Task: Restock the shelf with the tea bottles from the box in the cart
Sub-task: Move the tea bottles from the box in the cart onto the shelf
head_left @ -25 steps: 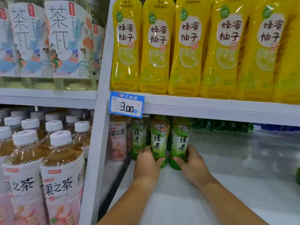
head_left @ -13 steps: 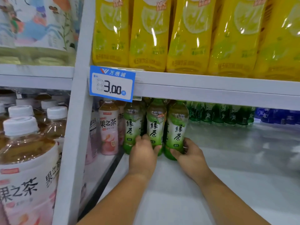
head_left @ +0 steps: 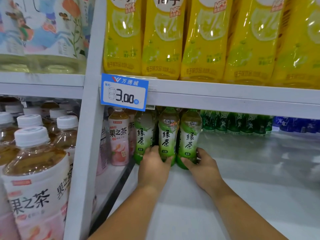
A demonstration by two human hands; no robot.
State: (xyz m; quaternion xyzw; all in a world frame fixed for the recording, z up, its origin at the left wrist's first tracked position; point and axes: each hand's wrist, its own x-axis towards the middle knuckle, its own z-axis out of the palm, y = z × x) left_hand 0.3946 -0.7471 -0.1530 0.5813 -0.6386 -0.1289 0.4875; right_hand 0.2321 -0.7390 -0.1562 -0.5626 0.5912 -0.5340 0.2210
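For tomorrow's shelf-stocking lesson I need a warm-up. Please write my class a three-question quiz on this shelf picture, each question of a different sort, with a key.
1. True or false: the left hand grips the middle green tea bottle while the right hand grips the rightmost green tea bottle.
2. Multiple choice: which price does the blue price tag show? A) 3.00 B) 5.00 C) 8.50
3. Fill in: the large bottles above the price tag are ____ in colour.

Key: 1 true; 2 A; 3 yellow.
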